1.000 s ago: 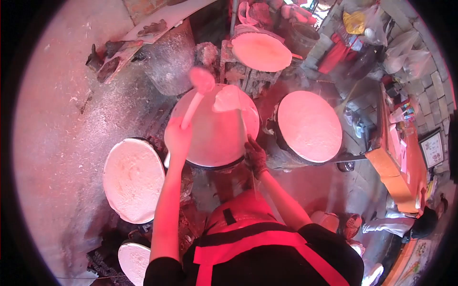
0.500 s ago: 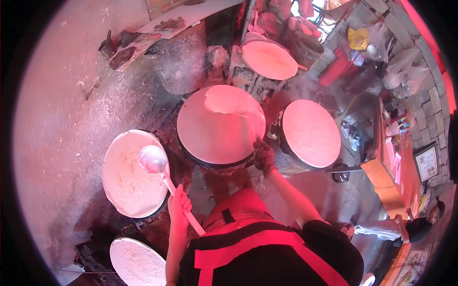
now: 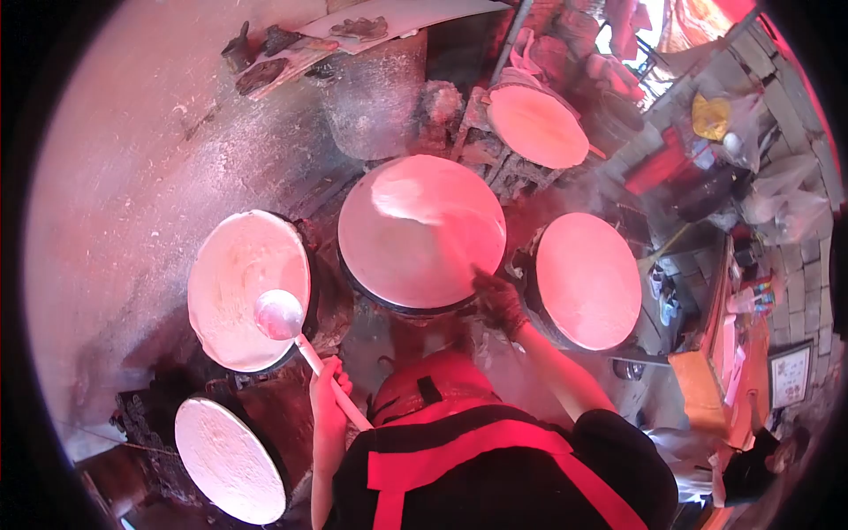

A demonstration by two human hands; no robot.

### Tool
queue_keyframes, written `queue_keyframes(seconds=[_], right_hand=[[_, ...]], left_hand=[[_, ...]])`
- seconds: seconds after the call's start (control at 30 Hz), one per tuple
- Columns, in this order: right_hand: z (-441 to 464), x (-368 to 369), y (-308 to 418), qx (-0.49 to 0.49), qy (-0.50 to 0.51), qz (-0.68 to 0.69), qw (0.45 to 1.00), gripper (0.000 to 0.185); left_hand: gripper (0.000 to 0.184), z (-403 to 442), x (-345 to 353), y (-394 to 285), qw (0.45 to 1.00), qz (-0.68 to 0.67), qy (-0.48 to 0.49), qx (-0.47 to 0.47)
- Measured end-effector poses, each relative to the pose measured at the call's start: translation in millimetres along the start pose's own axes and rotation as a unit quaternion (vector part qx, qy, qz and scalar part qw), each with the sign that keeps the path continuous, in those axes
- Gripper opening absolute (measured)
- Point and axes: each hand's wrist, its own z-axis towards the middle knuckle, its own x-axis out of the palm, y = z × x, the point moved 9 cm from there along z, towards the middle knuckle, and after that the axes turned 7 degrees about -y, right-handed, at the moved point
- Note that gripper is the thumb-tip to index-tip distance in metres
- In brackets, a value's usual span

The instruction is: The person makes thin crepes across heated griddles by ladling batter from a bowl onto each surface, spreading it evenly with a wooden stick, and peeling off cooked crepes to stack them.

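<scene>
Now ladle point(image 3: 278, 314) has moved off centre griddle point(image 3: 389, 256), just ahead-left of left hand point(image 3: 329, 395), fingers wrapped round handle; that hand's clear of griddle. Gloved right hand point(image 3: 502, 306) beside griddle's near-right edge, grip unclear.

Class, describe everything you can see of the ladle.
The ladle has a round, shiny, metal-looking bowl and a long, straight, pale handle of unclear material. The left hand grips the handle. It slants, bowl away from the person, over the upper pale disc at the left; whether they touch is unclear.
</scene>
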Motion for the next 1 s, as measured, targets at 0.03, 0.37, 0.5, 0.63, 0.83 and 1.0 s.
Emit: queue_keyframes(seconds=[0.03,0.37,0.5,0.63,0.83,1.0], right_hand=[[7.8,-18.2,-0.9,-0.008,-0.06,-0.003,0.998,0.041],[43.9,50.1,8.5,0.037,0.115,-0.072,0.99,0.039],[35.8,-8.6,26.5,0.072,0.196,0.025,0.978,0.041],[92.6,-47.3,47.7,0.077,0.058,-0.035,0.995,0.04],[73.4,20.2,40.3,0.065,0.229,-0.166,0.957,0.033],[106.1,-42.5,-0.8,0.301,0.383,0.076,0.87,0.035]], left_hand=[[0.009,-1.8,-2.0,5.1,1.0,0.002,-0.003,0.004],[0.027,-42.7,26.6,49.7,0.995,0.027,-0.083,0.045],[0.031,-55.2,27.0,60.0,0.99,0.028,-0.127,0.051],[0.031,-67.9,25.0,75.0,0.986,0.015,-0.154,0.063],[0.033,-81.7,35.2,108.0,0.981,-0.016,-0.189,0.034],[0.036,-85.5,26.9,119.4,0.974,-0.068,-0.214,0.033]])
